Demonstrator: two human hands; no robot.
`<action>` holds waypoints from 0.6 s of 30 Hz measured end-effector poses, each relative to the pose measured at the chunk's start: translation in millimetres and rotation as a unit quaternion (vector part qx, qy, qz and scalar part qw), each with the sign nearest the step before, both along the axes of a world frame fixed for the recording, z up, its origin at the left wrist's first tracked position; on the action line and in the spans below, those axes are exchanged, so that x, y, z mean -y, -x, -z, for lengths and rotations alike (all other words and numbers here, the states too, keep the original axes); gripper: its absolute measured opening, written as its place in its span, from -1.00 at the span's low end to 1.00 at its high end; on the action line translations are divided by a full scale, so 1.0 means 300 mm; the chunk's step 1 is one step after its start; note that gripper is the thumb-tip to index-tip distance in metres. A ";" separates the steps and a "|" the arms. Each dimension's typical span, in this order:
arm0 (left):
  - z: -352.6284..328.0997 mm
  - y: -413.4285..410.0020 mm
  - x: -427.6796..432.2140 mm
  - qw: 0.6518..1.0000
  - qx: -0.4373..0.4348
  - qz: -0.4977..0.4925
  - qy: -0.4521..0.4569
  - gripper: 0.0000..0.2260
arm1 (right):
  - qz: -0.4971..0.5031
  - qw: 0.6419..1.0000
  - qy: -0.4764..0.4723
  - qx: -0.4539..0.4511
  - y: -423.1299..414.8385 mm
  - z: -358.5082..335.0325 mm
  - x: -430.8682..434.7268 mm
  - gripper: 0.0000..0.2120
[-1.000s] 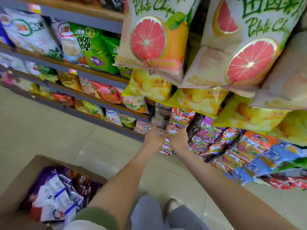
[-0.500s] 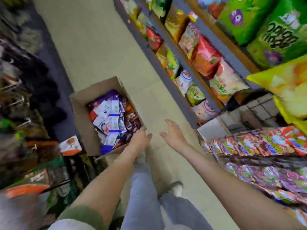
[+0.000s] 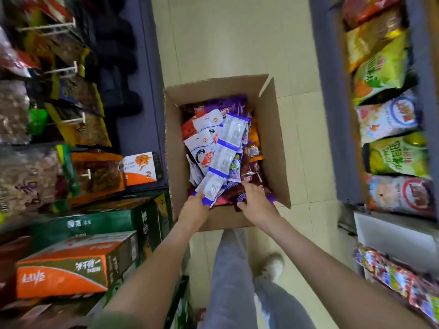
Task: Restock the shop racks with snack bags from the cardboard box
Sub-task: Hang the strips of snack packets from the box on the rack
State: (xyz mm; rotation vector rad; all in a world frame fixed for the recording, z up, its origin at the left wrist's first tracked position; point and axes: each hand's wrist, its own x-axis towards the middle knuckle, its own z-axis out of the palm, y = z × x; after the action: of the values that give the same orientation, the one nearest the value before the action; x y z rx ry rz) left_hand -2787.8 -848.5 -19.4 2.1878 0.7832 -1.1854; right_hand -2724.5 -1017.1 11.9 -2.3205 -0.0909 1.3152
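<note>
The floor [image 3: 237, 43] is pale tile, a narrow aisle between two dark grey racks. On the right rack [image 3: 330, 115], puffed snack bags [image 3: 387, 119] stand in a row. On the left, brown and yellow bags [image 3: 78, 129] hang from white hooks, with a green carton [image 3: 95, 224] and an orange carton [image 3: 64, 269] stacked below them. The cardboard box [image 3: 273, 143] sits open on the floor mid-aisle, just beyond a white shoe [image 3: 270, 267], and is full of mixed packets.

The left hand [image 3: 193, 208] has its grip clamped on the near end of a strip of white-and-blue packets [image 3: 225, 153] that trails up across the heap. The right hand [image 3: 256, 204] lies on purple and dark red packets [image 3: 240, 198] at the box's near edge, fingers bent over them; whether that grip is closed on one, I cannot tell.

Half a second ago both hands hung spread and empty above the floor, short of the box. A second ago they were at the rack's hanging packets.
</note>
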 end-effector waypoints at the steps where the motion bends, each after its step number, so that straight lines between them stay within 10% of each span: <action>1: 0.044 0.003 -0.004 1.000 -0.011 0.007 -0.001 -0.61 | -0.013 1.000 0.001 -0.001 -0.001 0.034 -0.011 -0.42; 11: 0.403 0.048 0.040 0.991 -0.112 0.051 -0.057 -0.30 | -0.113 0.993 0.015 0.013 0.028 0.297 -0.077 -0.44; 18: 0.387 0.002 0.101 0.937 -0.083 0.305 -0.151 -0.75 | -0.120 0.993 0.009 -0.006 0.026 0.318 -0.046 -0.45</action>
State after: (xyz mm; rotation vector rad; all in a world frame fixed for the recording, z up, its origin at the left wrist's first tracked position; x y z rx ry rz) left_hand -2788.4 -878.7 -135.5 2.7277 0.3623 -1.6497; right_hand -2732.3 -1003.4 -83.6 -2.3751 -0.3655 1.4478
